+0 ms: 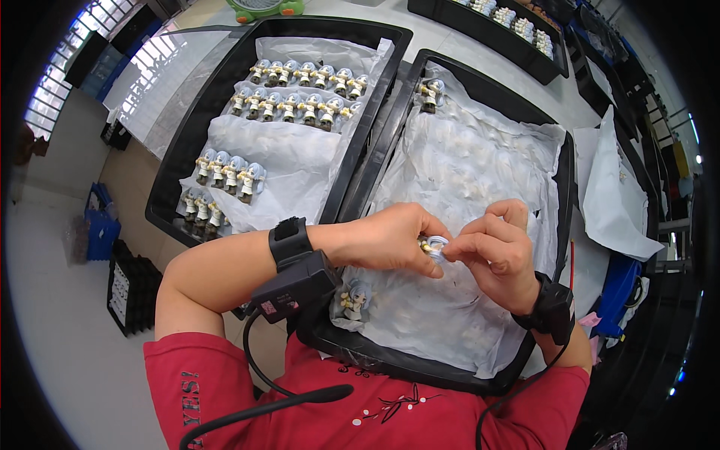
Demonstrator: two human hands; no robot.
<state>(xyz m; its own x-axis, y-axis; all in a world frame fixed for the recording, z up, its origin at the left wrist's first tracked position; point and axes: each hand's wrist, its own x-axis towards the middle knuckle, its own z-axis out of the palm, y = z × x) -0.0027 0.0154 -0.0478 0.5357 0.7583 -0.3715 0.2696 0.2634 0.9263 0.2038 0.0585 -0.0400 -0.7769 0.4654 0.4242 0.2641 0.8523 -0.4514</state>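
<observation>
Above the right black tray [568, 161], my left hand [397, 234] grips a small figurine [434, 245] with pale blue-white hair between thumb and fingers. My right hand [495, 259] comes from the other side, its thumb and index finger pinched together at the figurine's hair. Whether a tiny part is between those fingertips is hidden. White tissue paper [465, 172] lines this tray, with figurine shapes showing faintly through it. One figurine [355, 300] lies on the paper near my left forearm. Another figurine [430, 95] lies at the tray's far left corner.
A second black tray [166, 180] on the left holds several rows of similar figurines [289, 107] among tissue sheets. Another black tray [487, 37] with figurines stands at the far right. Loose white paper [616, 199] hangs beside the right tray. A green object [262, 9] sits at the back.
</observation>
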